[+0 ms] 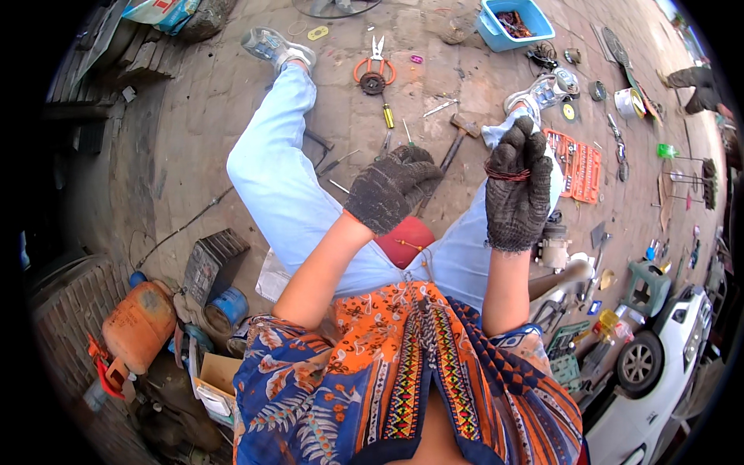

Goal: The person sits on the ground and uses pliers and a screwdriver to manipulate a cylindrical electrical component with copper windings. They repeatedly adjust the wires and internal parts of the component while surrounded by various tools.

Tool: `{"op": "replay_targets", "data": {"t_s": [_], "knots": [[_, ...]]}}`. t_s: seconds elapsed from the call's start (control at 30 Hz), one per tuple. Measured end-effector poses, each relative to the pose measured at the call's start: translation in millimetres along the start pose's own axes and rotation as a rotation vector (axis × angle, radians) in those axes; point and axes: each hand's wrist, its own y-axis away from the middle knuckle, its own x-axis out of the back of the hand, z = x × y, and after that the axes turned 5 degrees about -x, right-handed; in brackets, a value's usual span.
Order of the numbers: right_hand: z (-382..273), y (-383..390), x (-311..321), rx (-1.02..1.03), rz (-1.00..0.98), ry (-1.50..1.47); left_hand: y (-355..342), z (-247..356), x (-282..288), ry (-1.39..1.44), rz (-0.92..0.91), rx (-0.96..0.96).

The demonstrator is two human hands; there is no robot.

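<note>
My right hand [518, 194], in a dark knitted glove, is raised above my right knee with its fingers pointing up. A coil of thin reddish-brown wire [508, 176] lies around its fingers. To its left, my left hand [394, 187] wears a matching glove. Its fingers are curled together above the ground between my legs, and whatever they may hold is too small to make out. Just past that hand lie a green-handled screwdriver [408, 133], pliers [385, 144] and a hammer [463, 128], whose handle runs partly behind the glove.
Orange-handled snips [377, 49] touch a round dark part [372, 83] near a yellow screwdriver [388, 116]. A blue basin [496, 37] holds tangled copper-coloured pieces. On the right are a red socket case [587, 172] and a white car [659, 387]; an orange tank [138, 325] stands left.
</note>
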Motion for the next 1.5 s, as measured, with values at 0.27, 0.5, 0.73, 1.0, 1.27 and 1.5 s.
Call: {"op": "replay_targets", "data": {"t_s": [0.27,0.5,0.73,1.0,1.27,1.5], "knots": [[19,0,-4,-0.001,-0.272,1.482,-5,26,19,-0.271,-0.098,0.035],[15,9,14,-0.096,-0.537,1.658,-1,17,33,-0.445,-0.082,-0.264],[18,1,11,-0.837,-0.657,1.183,-14,15,60,-0.396,-0.21,-0.553],[31,17,11,-1.194,-0.939,0.85,-39,7,67,0.608,-0.746,-0.022],[20,18,-11,-1.156,-0.754,0.918,-29,6,46,0.88,-0.759,0.647],[16,12,6,-1.144,-0.364,0.562,-32,-3,49,0.429,-0.594,0.071]]}}
